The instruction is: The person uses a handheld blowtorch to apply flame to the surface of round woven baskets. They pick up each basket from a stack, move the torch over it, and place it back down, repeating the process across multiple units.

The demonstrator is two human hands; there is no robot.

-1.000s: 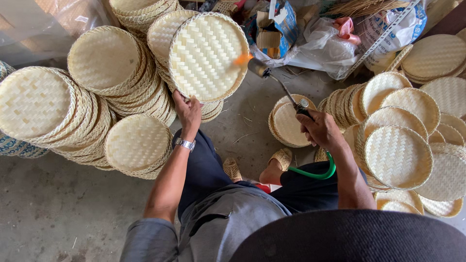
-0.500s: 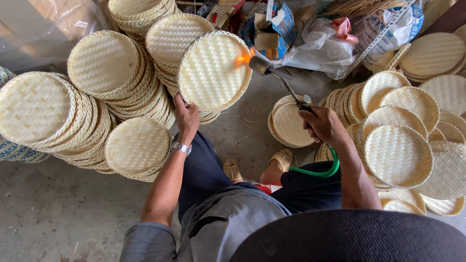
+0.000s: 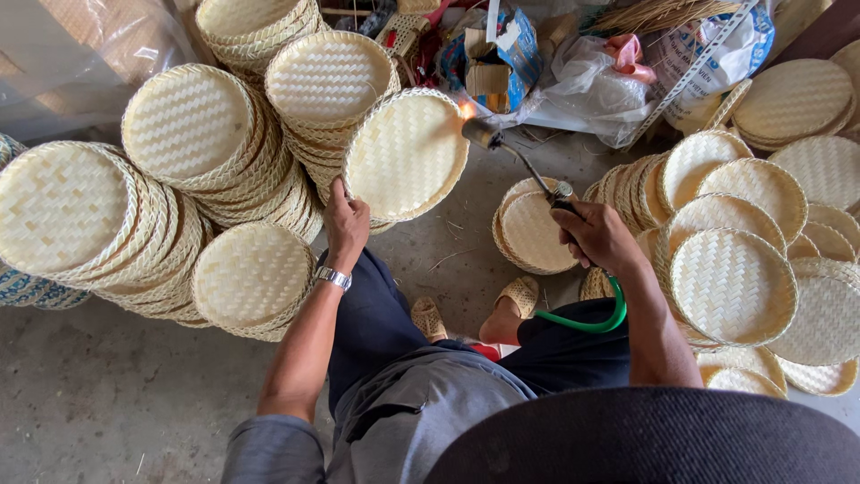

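Your left hand [image 3: 345, 224] has its grip closed on the lower rim of a round woven tray [image 3: 406, 154], held tilted on edge just right of the tall tray stacks [image 3: 193, 134]. Your right hand [image 3: 598, 237] is clenched on a gas torch [image 3: 518, 159], its flame touching the tray's upper right rim. The tray looks light, stiff and thin, likely to scorch; hold it by the bound rim.

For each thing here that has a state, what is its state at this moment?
Left hand: grips the rim of the woven bamboo tray.
Woven bamboo tray: held up, tilted on edge.
Right hand: closed on the gas torch handle.
Gas torch: lit, flame at the tray's rim.
Green hose: curved, by the right wrist.
Tray stacks: piled, leaning.
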